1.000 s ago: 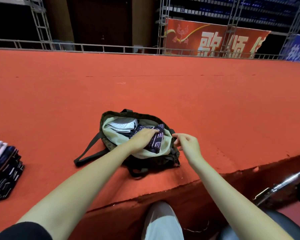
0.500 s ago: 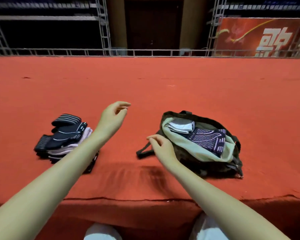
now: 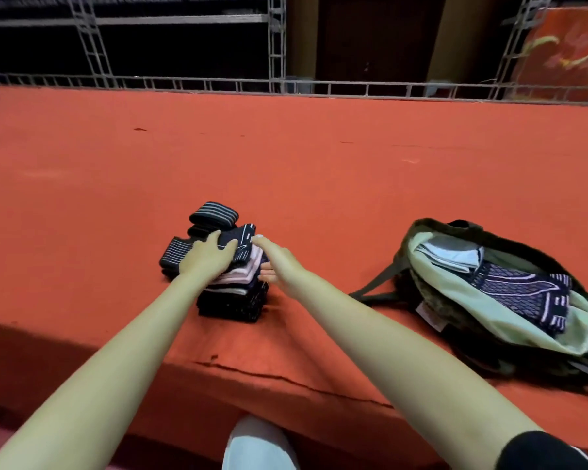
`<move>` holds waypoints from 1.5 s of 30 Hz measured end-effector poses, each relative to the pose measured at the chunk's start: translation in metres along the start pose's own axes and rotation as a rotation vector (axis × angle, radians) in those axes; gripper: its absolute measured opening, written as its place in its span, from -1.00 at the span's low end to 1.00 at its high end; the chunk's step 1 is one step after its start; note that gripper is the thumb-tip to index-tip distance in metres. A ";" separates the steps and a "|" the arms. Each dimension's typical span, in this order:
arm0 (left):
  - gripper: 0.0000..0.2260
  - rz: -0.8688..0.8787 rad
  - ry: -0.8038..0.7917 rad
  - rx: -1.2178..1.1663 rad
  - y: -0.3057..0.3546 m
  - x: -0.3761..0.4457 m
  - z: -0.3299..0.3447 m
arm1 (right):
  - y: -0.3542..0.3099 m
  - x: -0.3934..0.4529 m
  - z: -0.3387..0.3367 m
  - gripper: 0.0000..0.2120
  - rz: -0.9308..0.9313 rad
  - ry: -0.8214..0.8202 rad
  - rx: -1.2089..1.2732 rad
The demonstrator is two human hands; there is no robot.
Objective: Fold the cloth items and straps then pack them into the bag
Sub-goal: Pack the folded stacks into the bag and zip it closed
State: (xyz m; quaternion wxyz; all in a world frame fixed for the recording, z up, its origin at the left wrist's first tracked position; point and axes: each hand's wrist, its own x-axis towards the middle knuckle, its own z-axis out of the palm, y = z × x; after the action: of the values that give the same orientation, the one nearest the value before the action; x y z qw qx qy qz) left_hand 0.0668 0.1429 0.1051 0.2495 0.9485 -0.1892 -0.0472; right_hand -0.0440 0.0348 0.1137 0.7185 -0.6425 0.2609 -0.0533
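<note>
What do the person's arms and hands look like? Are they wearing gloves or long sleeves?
No gloves: the left hand and the right hand are bare, and so are both forearms. A black sleeve shows at the top of the right arm, with a thin pale line near its edge. No watch, rings or bracelets show.

Bare forearms, a black sleeve (image 3: 543,451) at the right upper arm, and pale trousers (image 3: 258,446).

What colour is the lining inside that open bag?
Pale green lining, inside the dark olive bag; the head view shows it.
</note>
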 end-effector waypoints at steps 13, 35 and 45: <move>-0.52 -0.006 0.054 -0.027 -0.003 -0.013 0.010 | 0.019 0.020 0.013 -0.46 -0.069 0.163 -0.081; -0.63 0.149 -0.158 -0.738 0.164 -0.061 0.024 | -0.043 -0.086 -0.201 -0.79 -0.426 0.302 0.676; -0.24 0.059 -0.577 -0.774 0.254 -0.117 0.173 | 0.016 -0.117 -0.326 -0.81 -0.280 0.557 0.776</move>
State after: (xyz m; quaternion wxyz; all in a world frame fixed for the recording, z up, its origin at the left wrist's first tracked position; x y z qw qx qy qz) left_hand -0.1581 -0.0954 0.0783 0.5228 0.7285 -0.2459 -0.3681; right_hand -0.2933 -0.2064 0.1220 0.7936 -0.3178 0.3150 -0.4123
